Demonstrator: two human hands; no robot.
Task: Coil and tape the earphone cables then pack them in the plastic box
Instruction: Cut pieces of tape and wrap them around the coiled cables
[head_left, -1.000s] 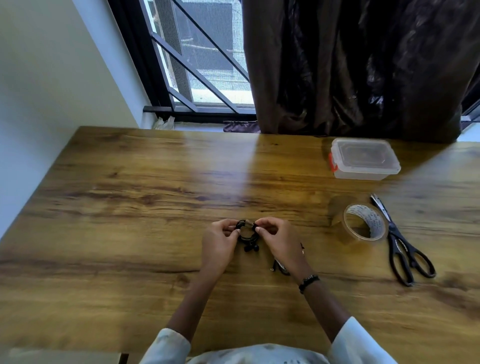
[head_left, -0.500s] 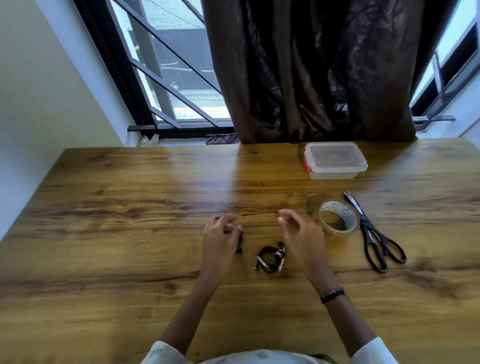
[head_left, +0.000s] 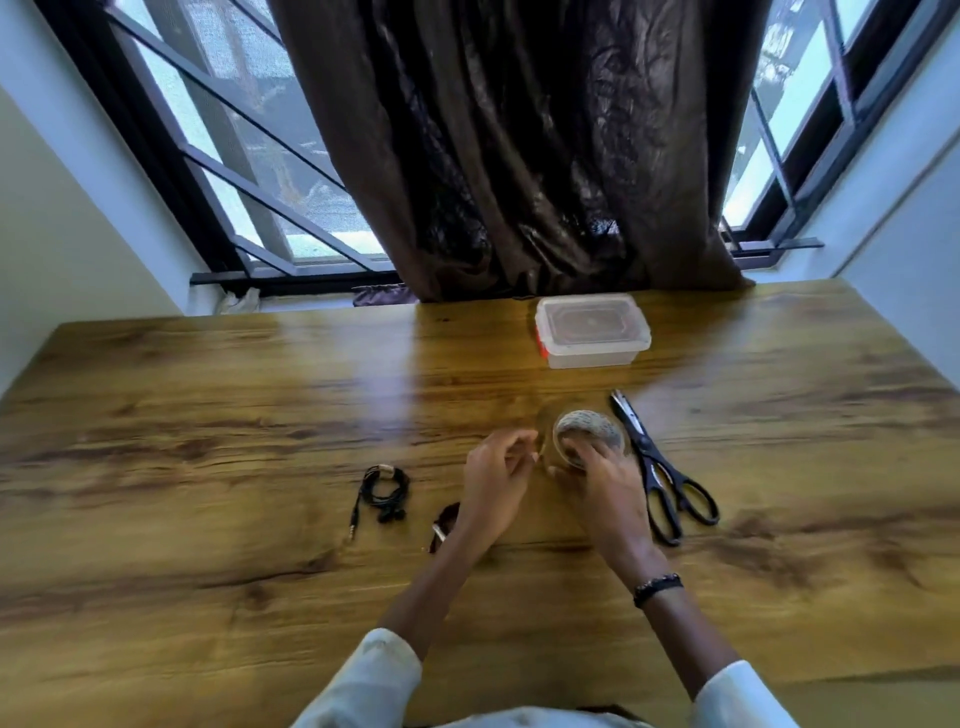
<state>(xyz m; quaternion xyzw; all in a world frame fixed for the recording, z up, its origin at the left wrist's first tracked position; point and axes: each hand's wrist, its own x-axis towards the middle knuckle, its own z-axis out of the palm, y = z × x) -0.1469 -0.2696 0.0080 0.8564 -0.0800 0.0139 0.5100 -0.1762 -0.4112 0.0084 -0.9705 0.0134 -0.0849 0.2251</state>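
- The right hand (head_left: 605, 475) grips the roll of clear tape (head_left: 587, 434); its fingers are curled over the near side of the roll, and one fingertip reaches into the hole of the roll.
- The left hand (head_left: 496, 480) is just beside the roll, on its left side. The fingers are bent and the tips come close to the thumb at the edge of the roll, but the picture is blurred there, so I cannot tell if they pinch the tape end or hold nothing.
- A coiled black earphone (head_left: 384, 488) lies on the wooden table (head_left: 208, 415), left of the left hand and apart from it. A pale strip is wrapped around the top of the coil, the earbuds lie below the coil, and the plug end goes out to the lower left.
- A second black earphone bundle (head_left: 444, 525) lies partly hidden under the left wrist.
- The black scissors (head_left: 657, 475) lie just right of the tape roll, with blades pointing away from the person.
- The plastic box (head_left: 592, 330) stands farther back on the table, near the dark curtain (head_left: 519, 156), and its lid is on.
- The right wrist wears a dark beaded bracelet (head_left: 657, 587).
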